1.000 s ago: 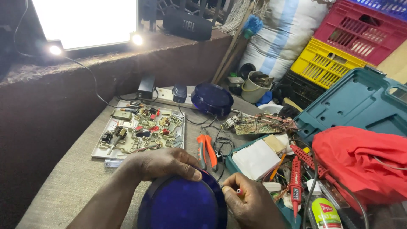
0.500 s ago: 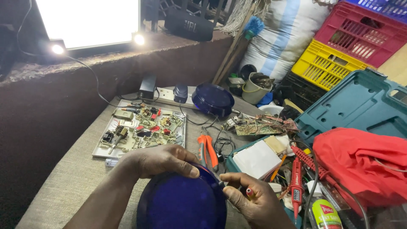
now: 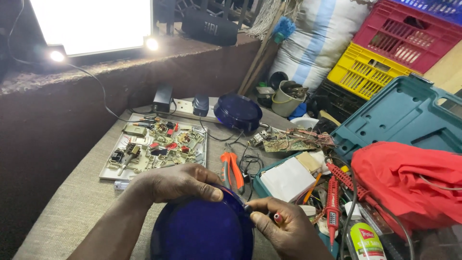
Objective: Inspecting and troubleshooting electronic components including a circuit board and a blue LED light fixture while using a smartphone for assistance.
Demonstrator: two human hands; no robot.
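Left hand [image 3: 175,182]: lying palm down, fingers curling forward, thumb pressing inward, forearm reaching in from lower left. Right hand [image 3: 284,228]: turning palm inward, fingertips pinching together near the left thumb.

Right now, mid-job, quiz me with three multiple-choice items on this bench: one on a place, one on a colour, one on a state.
1. Where does the second blue dome sit?
A. beside the power strip
B. inside the yellow crate
C. on the red cloth

2. What colour are the handles of the pliers?
A. green
B. orange
C. black

3. How is the near blue dome held?
A. lying untouched
B. by one hand only
C. by both hands

Answers:
1. A, it rests at the strip's right end.
2. B, the grips show orange beside the circuit board tray.
3. C, the left hand grips its top rim and the right hand its right edge.
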